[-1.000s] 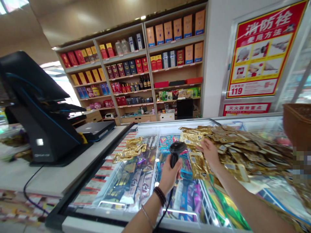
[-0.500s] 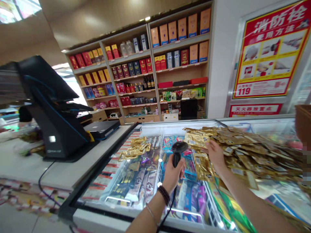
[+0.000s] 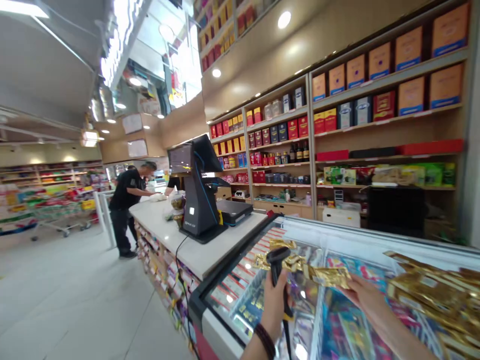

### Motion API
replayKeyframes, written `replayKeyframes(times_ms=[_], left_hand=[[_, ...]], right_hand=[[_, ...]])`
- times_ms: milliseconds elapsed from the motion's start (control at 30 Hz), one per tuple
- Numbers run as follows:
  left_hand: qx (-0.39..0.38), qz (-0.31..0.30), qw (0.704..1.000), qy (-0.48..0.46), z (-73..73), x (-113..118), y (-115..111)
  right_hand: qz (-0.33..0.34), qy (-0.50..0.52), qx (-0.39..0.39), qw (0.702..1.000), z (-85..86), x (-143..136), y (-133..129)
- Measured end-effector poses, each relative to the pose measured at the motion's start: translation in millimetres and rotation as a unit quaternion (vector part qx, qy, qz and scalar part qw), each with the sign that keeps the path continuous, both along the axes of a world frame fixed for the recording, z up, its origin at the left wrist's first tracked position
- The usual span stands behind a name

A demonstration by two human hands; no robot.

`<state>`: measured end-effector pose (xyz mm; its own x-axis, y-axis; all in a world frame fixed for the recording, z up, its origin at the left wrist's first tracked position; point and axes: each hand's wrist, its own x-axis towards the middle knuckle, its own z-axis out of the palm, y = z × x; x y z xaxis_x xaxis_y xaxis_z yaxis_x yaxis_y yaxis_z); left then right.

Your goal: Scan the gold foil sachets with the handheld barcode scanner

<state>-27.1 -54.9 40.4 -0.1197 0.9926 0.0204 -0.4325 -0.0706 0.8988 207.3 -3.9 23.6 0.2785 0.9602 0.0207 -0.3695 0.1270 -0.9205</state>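
My left hand (image 3: pixel 275 300) is wrapped round the handle of a black barcode scanner (image 3: pixel 278 257), with its head up and its cord trailing down past my wrist. A gold foil packet (image 3: pixel 327 276) is pinched at its right end by my right hand (image 3: pixel 360 292), just right of the scanner. Behind the scanner, several more gold packets (image 3: pixel 279 244) lie on the freezer's glass top. A larger heap of gold packets (image 3: pixel 437 285) spreads over the glass to the right of my right hand. Under the glass, colourful wrapped goods sit in white wire baskets.
The chest freezer's dark frame (image 3: pixel 240 250) borders a white counter (image 3: pixel 221 252) carrying a black checkout terminal (image 3: pixel 198 200) and a flat black scale (image 3: pixel 234 211). A person in black (image 3: pixel 127 195) leans over the counter's far end. Shelves of boxes (image 3: pixel 348 117) stand behind.
My view has swung left, bringing the shop floor and a person in sight. My right hand has moved left from the large heap, carrying a gold packet towards the scanner.
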Motion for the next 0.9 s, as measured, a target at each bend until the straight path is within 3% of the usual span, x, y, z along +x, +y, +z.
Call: replayKeyframes(times_ms=[200, 333, 467, 633, 767, 900], left_hand=[[0.002, 0.094, 0.996, 0.006, 5.6, -51, 1], [0.005, 0.098, 0.995, 0.025, 2.2, -59, 0], [0.023, 0.070, 0.997, 0.025, 1.4, -47, 0], [0.059, -0.014, 0.998, 0.032, 18.3, -12, -2], [0.066, -0.060, 0.996, 0.024, 36.4, 29, -6], [0.082, -0.123, 0.989, 0.023, 43.0, 76, -12]], right_hand=[[0.118, 0.007, 0.006, 0.993, 20.6, -95, 41], [0.125, -0.015, 0.006, 0.992, 18.2, -102, 42], [0.079, -0.052, 0.026, 0.995, 13.7, -48, 20], [-0.043, -0.121, 0.038, 0.991, 25.0, 64, -22], [-0.199, -0.221, 0.041, 0.954, 36.5, 149, -65], [-0.264, -0.308, 0.012, 0.914, 32.8, 202, -112]])
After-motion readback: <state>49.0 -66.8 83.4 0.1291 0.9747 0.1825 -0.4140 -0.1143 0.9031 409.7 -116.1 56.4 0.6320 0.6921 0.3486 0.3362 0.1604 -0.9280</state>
